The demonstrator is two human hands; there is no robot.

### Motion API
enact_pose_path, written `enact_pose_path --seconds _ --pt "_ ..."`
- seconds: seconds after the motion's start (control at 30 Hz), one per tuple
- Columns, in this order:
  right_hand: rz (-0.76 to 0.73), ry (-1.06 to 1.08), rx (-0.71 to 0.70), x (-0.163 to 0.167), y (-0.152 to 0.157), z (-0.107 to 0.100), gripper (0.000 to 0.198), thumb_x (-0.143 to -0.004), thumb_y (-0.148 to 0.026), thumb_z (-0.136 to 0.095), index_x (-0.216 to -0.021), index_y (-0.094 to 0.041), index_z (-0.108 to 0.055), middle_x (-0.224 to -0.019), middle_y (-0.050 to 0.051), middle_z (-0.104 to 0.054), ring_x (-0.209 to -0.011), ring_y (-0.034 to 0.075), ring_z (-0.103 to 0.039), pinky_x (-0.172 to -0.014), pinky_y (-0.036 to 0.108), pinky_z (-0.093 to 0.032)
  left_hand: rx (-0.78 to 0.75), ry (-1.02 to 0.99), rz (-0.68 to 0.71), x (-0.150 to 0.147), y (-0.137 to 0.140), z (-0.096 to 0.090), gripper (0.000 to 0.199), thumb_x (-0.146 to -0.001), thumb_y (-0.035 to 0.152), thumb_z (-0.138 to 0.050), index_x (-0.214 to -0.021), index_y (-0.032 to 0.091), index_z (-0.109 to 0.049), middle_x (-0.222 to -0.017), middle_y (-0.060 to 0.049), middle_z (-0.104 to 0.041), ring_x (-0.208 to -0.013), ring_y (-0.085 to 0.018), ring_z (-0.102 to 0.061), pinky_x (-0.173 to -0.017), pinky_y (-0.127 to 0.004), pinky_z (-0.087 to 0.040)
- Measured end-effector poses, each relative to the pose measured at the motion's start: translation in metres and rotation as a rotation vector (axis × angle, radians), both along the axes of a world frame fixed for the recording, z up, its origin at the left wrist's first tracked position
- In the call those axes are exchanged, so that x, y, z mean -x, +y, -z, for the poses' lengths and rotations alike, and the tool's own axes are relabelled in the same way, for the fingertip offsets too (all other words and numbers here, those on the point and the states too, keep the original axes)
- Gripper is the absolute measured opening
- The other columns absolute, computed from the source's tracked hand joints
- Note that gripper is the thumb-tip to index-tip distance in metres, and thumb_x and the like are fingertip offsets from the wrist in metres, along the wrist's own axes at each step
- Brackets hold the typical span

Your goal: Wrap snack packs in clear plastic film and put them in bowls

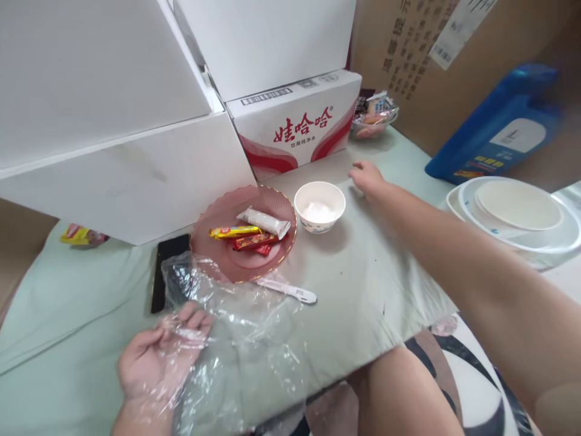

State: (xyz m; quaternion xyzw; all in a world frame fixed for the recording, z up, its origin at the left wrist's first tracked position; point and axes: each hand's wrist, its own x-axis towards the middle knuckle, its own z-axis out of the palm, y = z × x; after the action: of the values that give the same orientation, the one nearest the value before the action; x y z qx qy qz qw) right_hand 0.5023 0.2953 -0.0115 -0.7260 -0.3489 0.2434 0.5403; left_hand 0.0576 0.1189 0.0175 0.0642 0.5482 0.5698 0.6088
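My left hand [163, 351] is at the lower left, palm up with curled fingers, closed on crinkled clear plastic film [254, 357]. The film spreads over the wrist and across the table's front. My right hand [367, 178] reaches far forward, low over the table to the right of a white bowl [320, 206]. Its small visible fingers look slightly apart, and I see nothing in them. White contents lie in the bowl. Beside it, a pink scalloped plate [213, 254] holds several wrapped snacks [256, 235]. A white-handled utility knife [290, 290] lies partly under the plate's near edge.
A black phone [158, 284] lies left of the plate, partly under the film. White boxes [299, 121] line the back, with a snack bowl [374, 124] beside them. At right stand a blue jug [494, 133] and stacked white lids [521, 206]. A yellow packet [77, 235] lies far left.
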Motion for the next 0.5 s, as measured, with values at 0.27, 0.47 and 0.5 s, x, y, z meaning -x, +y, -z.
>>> enact_pose_path --seconds 0.27,0.47,0.5 --pt "-0.324 0.170 -0.263 0.166 -0.214 -0.039 0.020 -0.084 -0.022 -0.058 -0.103 -0.026 -0.060 -0.108 0.002 -0.068 -0.100 0.019 -0.068 -0.100 0.041 -0.050 -0.139 0.075 0.229 0.012 -0.023 -0.001 0.022 -0.049 0.021 -0.065 -0.048 0.014 -0.044 -0.070 -0.003 -0.056 -0.062 -0.014 -0.061 -0.055 -0.027 -0.056" --pt "-1.004 -0.439 -0.304 0.253 -0.261 -0.015 0.025 -0.090 -0.015 -0.048 -0.107 -0.023 -0.065 -0.106 0.008 -0.075 -0.099 0.023 -0.070 -0.090 0.041 -0.055 0.028 0.560 0.415 0.043 -0.051 -0.003 0.019 -0.058 0.029 -0.069 -0.067 0.015 -0.062 -0.069 -0.004 -0.065 -0.048 -0.010 -0.055 -0.034 -0.016 -0.023" --pt "-1.047 -0.499 -0.272 0.257 -0.261 -0.006 0.027 -0.090 -0.016 -0.047 -0.109 -0.022 -0.065 -0.109 0.010 -0.075 -0.102 0.025 -0.070 -0.092 0.043 -0.055 0.061 0.610 0.430 0.051 -0.056 -0.004 0.018 -0.060 0.030 -0.068 -0.066 0.016 -0.059 -0.063 -0.001 -0.063 -0.042 -0.007 -0.047 -0.034 -0.016 -0.018"
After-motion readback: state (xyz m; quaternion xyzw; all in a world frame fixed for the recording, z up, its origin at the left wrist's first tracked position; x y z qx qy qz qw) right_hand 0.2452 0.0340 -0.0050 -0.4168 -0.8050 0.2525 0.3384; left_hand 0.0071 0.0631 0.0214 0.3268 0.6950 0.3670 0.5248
